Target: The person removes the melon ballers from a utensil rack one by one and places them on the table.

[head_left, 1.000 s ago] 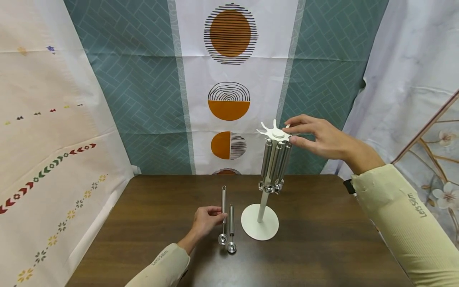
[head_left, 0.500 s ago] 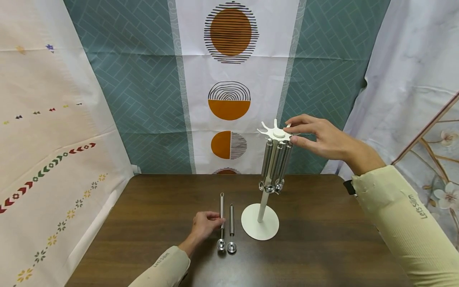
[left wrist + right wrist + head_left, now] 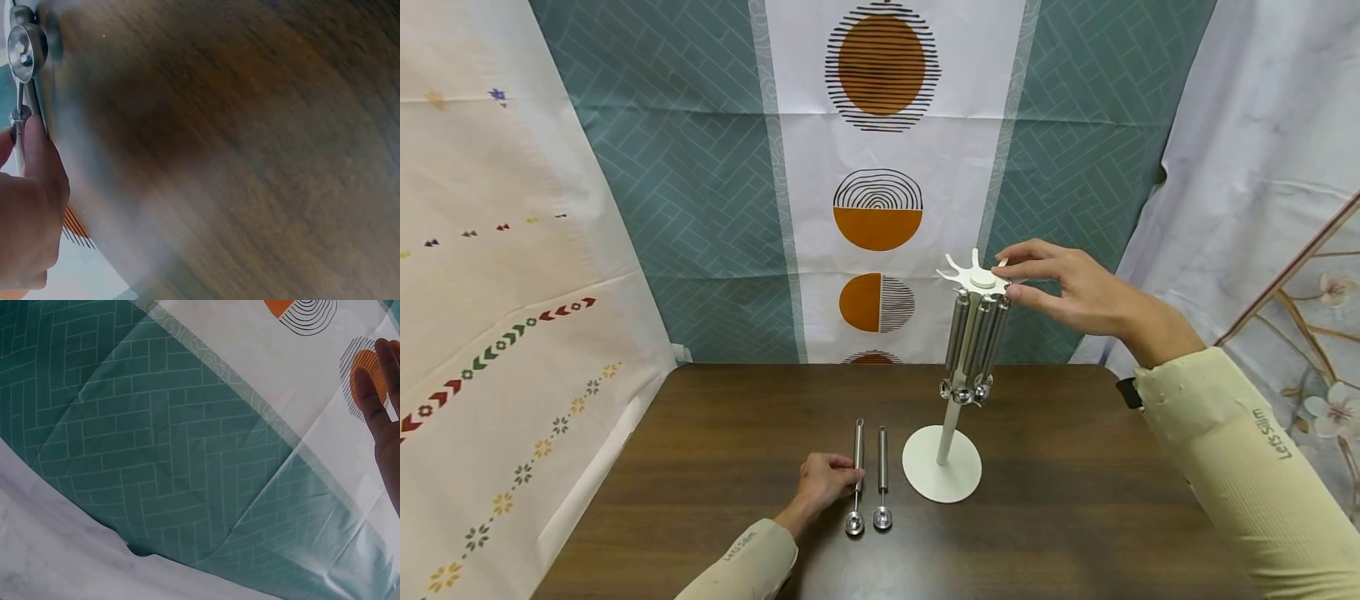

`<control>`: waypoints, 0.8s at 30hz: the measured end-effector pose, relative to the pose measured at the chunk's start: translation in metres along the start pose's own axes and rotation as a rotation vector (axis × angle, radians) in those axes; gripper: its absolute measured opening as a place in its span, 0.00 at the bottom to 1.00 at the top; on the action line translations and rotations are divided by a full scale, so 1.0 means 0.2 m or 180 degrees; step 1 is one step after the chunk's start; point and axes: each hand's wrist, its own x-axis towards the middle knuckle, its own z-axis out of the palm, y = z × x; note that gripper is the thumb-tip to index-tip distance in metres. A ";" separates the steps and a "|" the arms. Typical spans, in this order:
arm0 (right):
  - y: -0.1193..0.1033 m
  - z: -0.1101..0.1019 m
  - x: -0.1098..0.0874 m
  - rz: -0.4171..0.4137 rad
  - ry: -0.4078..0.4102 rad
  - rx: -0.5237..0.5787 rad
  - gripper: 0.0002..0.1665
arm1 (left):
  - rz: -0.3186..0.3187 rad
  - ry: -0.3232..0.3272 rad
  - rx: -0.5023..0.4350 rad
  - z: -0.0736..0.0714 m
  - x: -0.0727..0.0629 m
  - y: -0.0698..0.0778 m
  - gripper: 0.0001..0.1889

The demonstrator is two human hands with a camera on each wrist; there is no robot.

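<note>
My left hand (image 3: 826,481) pinches the handle of a metal melon baller (image 3: 854,522), its small round bowl toward me, at the table surface. In the left wrist view that bowl (image 3: 25,53) shows past the fingertips. A second, similar melon baller (image 3: 883,475) lies just right of it, apart. Farther right stands a white rotating utensil stand (image 3: 943,479) with a round base and hooked arms on top. Several metal utensils (image 3: 976,342) hang from it. My right hand (image 3: 1063,287) holds the stand's top edge between thumb and fingers. The right wrist view catches only part of this hand (image 3: 384,406).
A brown wooden table (image 3: 737,408) carries everything. Behind it hangs a teal and white cloth (image 3: 700,208) with orange circles. Patterned pale cloth (image 3: 497,275) closes off the left side, and a whitish flowered cloth (image 3: 1285,167) the right.
My left hand has drawn the melon baller toward me and slightly left, from close beside the second one to a small distance from it. My right hand has stayed on the stand.
</note>
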 end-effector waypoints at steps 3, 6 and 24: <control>0.00 0.00 0.00 -0.0019 0.0000 -0.0004 0.20 | -0.0012 0.0002 0.0011 0.00 0.01 -0.01 0.10; 0.00 0.00 0.00 -0.0044 0.0011 -0.0007 0.19 | -0.0043 0.0012 0.0023 0.00 0.02 -0.02 0.10; 0.00 0.01 0.00 -0.0021 0.0031 0.0008 0.19 | -0.0068 0.0076 0.0411 0.02 0.06 -0.02 0.07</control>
